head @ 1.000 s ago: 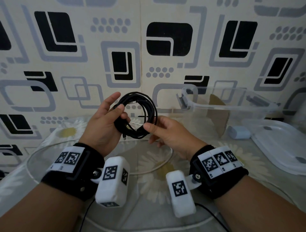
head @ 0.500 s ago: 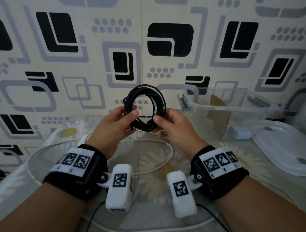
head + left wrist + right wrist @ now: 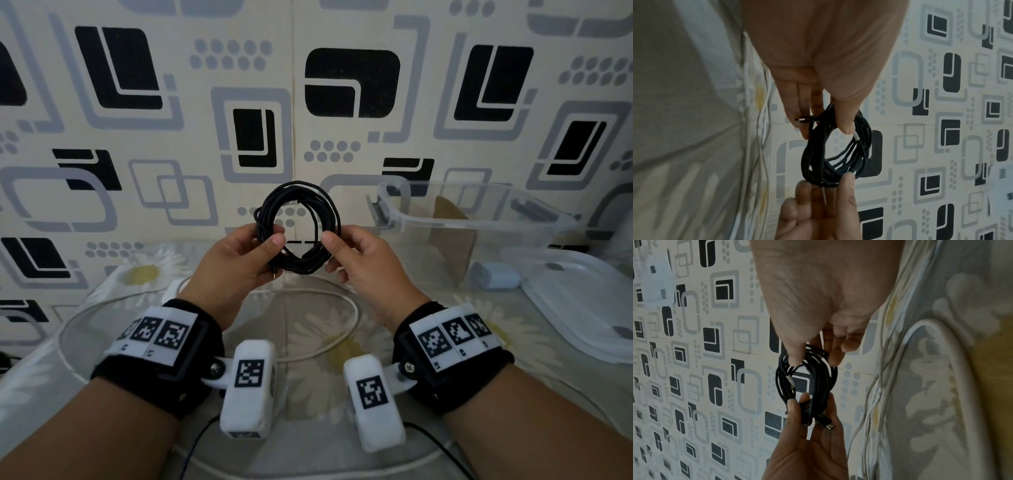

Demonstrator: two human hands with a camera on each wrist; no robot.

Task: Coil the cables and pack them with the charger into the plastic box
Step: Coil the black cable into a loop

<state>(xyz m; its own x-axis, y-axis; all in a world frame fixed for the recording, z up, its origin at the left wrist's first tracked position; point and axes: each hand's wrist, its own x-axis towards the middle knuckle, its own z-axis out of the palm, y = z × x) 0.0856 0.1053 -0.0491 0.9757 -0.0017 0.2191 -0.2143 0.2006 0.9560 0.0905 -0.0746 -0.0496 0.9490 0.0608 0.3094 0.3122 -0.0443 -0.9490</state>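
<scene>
While held upright, the black cable coil (image 3: 298, 229) is pinched on both sides.
Left hand (image 3: 236, 263) and right hand (image 3: 363, 265) each grasp it, thumb against fingers, above the white cable (image 3: 329, 346).

Head camera looking forward and down from above, both wrist cameras close along the palms, turned sideways, all sharing the black cable coil (image 3: 298, 229)

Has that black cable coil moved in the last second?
Yes. The black cable coil, pinched by the left hand and right hand, has risen and shifted right, toward the plastic box.
</scene>
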